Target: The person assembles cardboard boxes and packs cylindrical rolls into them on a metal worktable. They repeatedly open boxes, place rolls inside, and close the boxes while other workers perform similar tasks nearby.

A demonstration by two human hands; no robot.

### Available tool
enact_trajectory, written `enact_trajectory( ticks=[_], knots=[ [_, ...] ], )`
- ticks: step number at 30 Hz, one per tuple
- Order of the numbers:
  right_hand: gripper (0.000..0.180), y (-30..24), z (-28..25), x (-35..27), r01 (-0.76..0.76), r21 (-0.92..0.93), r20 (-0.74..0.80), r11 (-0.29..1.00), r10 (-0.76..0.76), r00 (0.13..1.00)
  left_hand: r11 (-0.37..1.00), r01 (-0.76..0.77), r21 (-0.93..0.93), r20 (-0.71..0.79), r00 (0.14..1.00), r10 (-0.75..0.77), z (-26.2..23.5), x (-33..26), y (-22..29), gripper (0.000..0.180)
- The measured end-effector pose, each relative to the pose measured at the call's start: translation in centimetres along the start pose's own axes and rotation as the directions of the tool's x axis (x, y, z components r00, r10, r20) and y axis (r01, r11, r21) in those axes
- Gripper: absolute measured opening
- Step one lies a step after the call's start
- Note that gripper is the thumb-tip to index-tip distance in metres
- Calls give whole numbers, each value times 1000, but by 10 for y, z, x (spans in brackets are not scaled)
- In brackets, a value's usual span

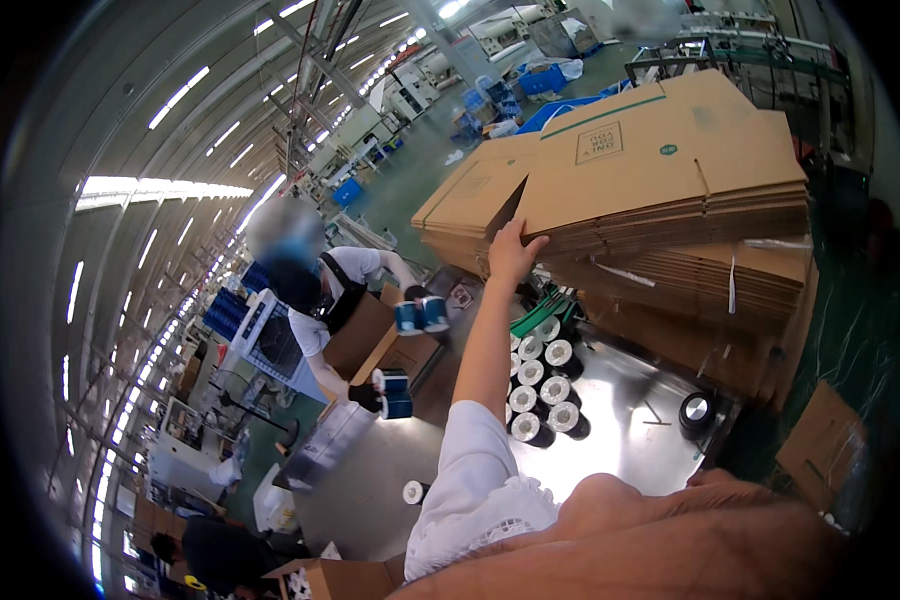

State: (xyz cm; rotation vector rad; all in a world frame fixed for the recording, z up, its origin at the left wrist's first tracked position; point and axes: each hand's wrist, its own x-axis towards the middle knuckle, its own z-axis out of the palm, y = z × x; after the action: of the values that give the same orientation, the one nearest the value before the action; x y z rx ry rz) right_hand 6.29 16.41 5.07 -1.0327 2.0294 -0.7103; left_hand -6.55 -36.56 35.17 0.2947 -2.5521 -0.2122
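My left hand [512, 255] reaches up and forward, its fingers at the near corner of a flattened cardboard box [660, 150] on top of a tall stack. The thumb lies along the stack's edge, and the fingers appear closed on the cardboard. A second pile of flattened boxes [475, 190] lies just left of the hand. Below my forearm, several spools [558, 353] with white ends stand in rows on a shiny metal table [630, 450]. My right hand is out of view.
Across the table, a co-worker [345, 300] in dark gloves holds blue spools [395, 393] beside an open carton [400, 350]. One spool [415, 492] lies apart at the near left; a dark roll [696, 412] stands at the right. Another open carton [345, 580] is at the lower edge.
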Motion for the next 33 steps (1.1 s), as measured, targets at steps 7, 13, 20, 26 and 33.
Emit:
enact_trajectory(
  ticks=[7,13,20,26,33],
  knots=[
    [44,-114,-130,39,254,-242,-623,936,-351,699,910,-272,312,-258,898,357,-26,-67,53,27],
    [65,-246,-235,-20,-181,-658,-710,731,-522,472,899,-25,437,-316,932,179,-122,-282,71,37],
    [19,-258,-174,-43,255,-915,-266,311,-944,196,618,477,625,-455,866,-209,-244,-535,132,25],
    [15,-322,-68,-18,749,-659,-28,69,-997,66,436,757,486,-750,618,-237,-274,-636,192,13],
    [20,-316,-24,21,847,-503,89,174,-964,251,444,776,447,-663,621,-418,-272,-665,174,18]
  ],
)
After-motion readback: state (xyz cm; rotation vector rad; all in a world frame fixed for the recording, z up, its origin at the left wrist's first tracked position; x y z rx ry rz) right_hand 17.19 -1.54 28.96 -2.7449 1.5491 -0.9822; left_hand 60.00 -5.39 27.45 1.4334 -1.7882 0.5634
